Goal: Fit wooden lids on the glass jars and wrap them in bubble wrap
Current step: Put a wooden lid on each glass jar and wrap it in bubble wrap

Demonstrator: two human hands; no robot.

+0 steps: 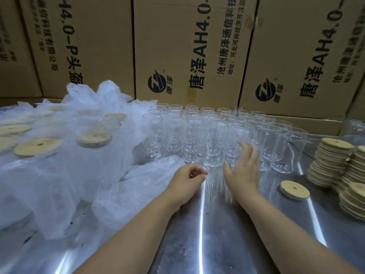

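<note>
Several clear glass jars (215, 139) stand in rows at the middle of a steel table (207, 240). My right hand (244, 169) is spread open against the front row, touching the glass without gripping any jar. Just left of it, my left hand (186, 179) has its fingers curled loosely, with nothing I can make out in them. A single wooden lid (294, 189) with a centre hole lies flat to the right of my right hand. Bubble wrap sheets (130, 192) lie left of my left hand.
Stacks of wooden lids (335, 161) stand at the right edge. At the left, jars with lids fitted (92, 138) sit wrapped in bubble wrap among loose plastic. Large printed cardboard boxes (193, 50) form a wall right behind the jars.
</note>
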